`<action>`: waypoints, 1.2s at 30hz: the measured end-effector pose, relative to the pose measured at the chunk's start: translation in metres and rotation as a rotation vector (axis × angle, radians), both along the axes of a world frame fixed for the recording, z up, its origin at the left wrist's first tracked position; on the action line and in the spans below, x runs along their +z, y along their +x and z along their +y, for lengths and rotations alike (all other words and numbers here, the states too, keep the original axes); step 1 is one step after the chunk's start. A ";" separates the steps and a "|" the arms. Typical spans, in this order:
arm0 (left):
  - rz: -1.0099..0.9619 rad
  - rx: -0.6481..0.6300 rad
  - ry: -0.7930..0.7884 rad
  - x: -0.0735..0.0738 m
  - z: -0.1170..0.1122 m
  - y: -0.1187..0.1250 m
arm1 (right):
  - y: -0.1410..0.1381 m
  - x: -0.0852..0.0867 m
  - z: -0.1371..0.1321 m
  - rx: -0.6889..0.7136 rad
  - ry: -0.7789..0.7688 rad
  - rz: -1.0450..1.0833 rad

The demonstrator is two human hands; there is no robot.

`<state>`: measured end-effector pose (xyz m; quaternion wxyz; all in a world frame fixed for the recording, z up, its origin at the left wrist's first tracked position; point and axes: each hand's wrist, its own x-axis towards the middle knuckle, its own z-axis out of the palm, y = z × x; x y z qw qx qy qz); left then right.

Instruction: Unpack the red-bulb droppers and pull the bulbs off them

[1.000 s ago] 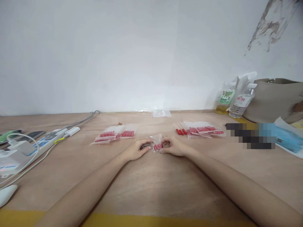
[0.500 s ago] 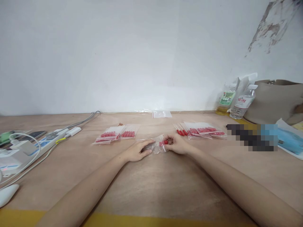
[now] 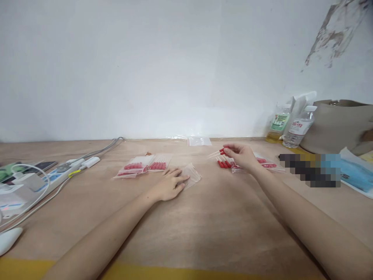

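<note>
Right hand (image 3: 240, 156) pinches red-ended sticks (image 3: 222, 151); left hand (image 3: 170, 185), spread, touches clear bag (image 3: 193, 175) (just rightward).

Right hand (image 3: 240, 156), formerly at the clear bag (image 3: 192, 175), now stands right of and beyond that bag, pinching red-ended sticks (image 3: 222, 151).
</note>
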<state>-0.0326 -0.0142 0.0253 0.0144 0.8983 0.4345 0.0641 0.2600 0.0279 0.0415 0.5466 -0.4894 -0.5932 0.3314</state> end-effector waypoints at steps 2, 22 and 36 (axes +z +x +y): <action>-0.013 0.083 0.002 0.002 -0.003 0.004 | -0.002 -0.004 0.000 -0.103 0.219 -0.151; -0.295 0.377 0.045 -0.004 0.022 -0.013 | -0.027 -0.040 -0.016 -0.115 0.490 -1.393; -0.550 0.761 0.308 0.048 0.058 -0.086 | -0.027 -0.045 -0.015 -0.175 0.426 -1.312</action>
